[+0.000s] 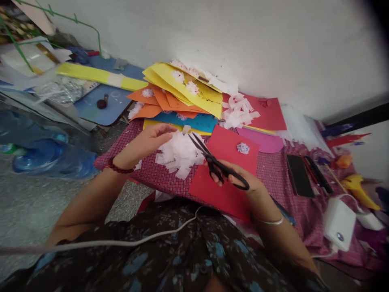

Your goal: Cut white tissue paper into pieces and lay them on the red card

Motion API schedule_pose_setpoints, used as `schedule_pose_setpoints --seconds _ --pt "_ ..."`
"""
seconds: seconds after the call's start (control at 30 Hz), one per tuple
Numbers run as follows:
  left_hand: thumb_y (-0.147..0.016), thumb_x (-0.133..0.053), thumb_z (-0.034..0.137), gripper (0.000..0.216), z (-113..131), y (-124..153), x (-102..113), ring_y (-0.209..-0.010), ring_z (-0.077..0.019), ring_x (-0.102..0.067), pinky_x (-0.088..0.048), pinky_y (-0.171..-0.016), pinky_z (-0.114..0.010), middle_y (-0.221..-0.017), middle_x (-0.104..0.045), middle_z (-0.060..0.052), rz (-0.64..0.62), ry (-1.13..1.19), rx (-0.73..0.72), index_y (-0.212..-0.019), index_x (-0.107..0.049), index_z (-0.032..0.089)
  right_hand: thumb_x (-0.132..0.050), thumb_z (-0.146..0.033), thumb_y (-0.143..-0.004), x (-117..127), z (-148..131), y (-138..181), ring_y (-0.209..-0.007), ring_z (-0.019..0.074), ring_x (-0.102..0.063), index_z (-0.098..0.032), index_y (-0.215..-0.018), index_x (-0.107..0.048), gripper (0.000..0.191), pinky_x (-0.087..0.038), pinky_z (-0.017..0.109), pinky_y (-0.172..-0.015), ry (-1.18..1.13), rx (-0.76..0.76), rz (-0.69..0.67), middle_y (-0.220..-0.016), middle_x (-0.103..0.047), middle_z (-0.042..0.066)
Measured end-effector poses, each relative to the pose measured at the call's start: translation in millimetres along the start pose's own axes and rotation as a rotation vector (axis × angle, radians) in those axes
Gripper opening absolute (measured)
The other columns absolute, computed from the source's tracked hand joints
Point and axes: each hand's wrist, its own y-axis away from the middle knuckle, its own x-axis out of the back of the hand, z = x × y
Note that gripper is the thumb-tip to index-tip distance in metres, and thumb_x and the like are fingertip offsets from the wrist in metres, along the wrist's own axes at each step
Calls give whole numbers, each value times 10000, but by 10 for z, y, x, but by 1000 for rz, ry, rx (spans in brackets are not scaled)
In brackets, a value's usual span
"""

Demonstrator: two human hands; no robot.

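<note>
No text, label, brand, number or sign can be read. The nearest thing to a sign is a small, round, dark mark near the lower end of the white, rounded rectangular box (339,221) on the tabletop; whether it is a logo or a button cannot be told. Thin dark strokes run along the lower part of the top yellow paper sheet (173,83) in the stack, but they form no letters that can be made out. Small dark marks beside the crumpled, clear plastic packet (65,90) are too blurred to read.
</note>
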Motion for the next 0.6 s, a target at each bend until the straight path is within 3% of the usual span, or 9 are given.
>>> schedule_pose_setpoints --seconds 0.07,0.17,0.23,0.33,0.4,0.6 --pt "-834 -626 311 270 12 119 18 -1011 -246 -662 -512 -876 -386 -1110 -721 -84 57 -303 -76 -1058 -704 180 -585 -675 -880 28 72 23 -691 136 -511 -139 -1264 -537 661 -440 272 -628 -57 40 23 -904 -576 61" --pt "-813 -617 282 132 -54 317 -20 -913 -227 -650 -492 -852 -377 -930 -705 -58 81 -549 -174 -871 -685 185 -569 -645 -904 50 181 39 -677 136 -494 -152 -1268 -557 613 -415 271 -613 -123 85 70 -880 -563 50" --pt "-829 -603 279 102 -154 446 -97 -805 -199 -627 -484 -780 -349 -821 -666 -34 11 -609 -184 -804 -652 194 -564 -638 -909 58 236 53 -669 137 -492 -156 -1295 -549 618 -402 273 -607 -162 99 82 -871 -559 45" --pt "-859 -595 292 123 -329 599 -242 -811 -203 -605 -461 -752 -341 -855 -645 -40 -49 -700 -173 -904 -651 192 -566 -635 -910 63 272 83 -671 138 -495 -150 -1319 -538 635 -393 270 -607 -184 106 87 -859 -559 42" --pt "-868 -594 291 138 -415 656 -322 -846 -218 -596 -449 -761 -346 -896 -637 -55 -30 -770 -161 -945 -640 186 -568 -617 -919 61 264 101 -680 137 -499 -152 -1312 -543 609 -394 266 -606 -182 119 90 -862 -559 42" --pt "-862 -549 230 114 -474 653 -399 -810 -212 -582 -413 -735 -323 -827 -613 -43 95 -734 -102 -755 -583 211 -591 -617 -905 39 161 117 -684 138 -511 -160 -1244 -560 569 -411 273 -612 -160 108 103 -880 -570 47"
